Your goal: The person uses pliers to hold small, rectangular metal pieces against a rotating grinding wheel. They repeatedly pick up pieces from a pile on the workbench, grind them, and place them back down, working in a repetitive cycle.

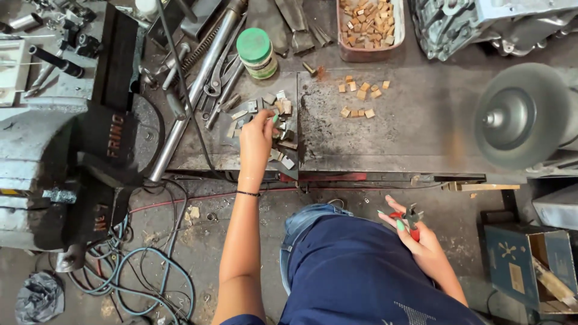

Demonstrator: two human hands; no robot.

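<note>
1. Left hand reaches onto the table, its grip pinched together on one small metal piece atop the grey heap
2. Right hand (held low, off the table) is clamped around red-handled pliers

A round jar with a green lid and a pale label band is standing at upper centre-left of the frame. A pink rectangular tray of small tan blocks is sitting at top centre. A dark blue cardboard box with yellow markings is lying open at lower right.
</note>
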